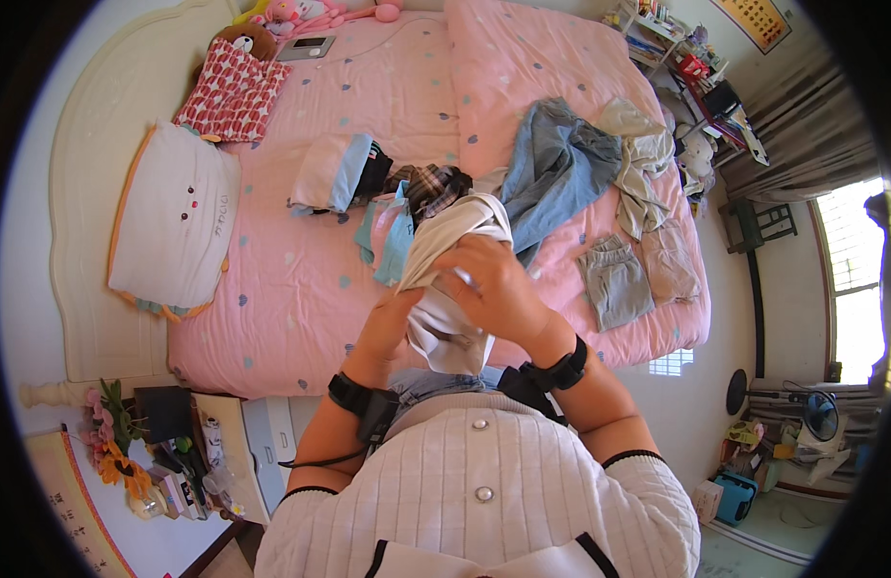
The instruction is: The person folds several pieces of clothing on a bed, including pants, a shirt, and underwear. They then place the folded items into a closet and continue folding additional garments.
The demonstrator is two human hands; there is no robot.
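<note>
Both of my hands hold a cream cloth garment [463,224] in front of my waist, above the bed's near edge. My left hand [388,321] pinches its lower left side. My right hand [485,285] grips its right part, with the cloth hanging below. Beyond it on the bed lie a crumpled plaid garment [435,186], a light-blue and pink cloth item [388,235] and a folded pink and blue cloth [333,170] beside a black one [373,173]. Blue jeans [557,162] are spread to the right, next to crumpled beige clothing [640,155].
Folded grey trousers [615,282] and a folded pinkish garment [669,264] lie near the right edge of the pink bedspread [294,325]. A white pillow [174,217] and a red patterned cushion [232,90] are by the headboard. A cluttered white table [171,538] stands at lower left.
</note>
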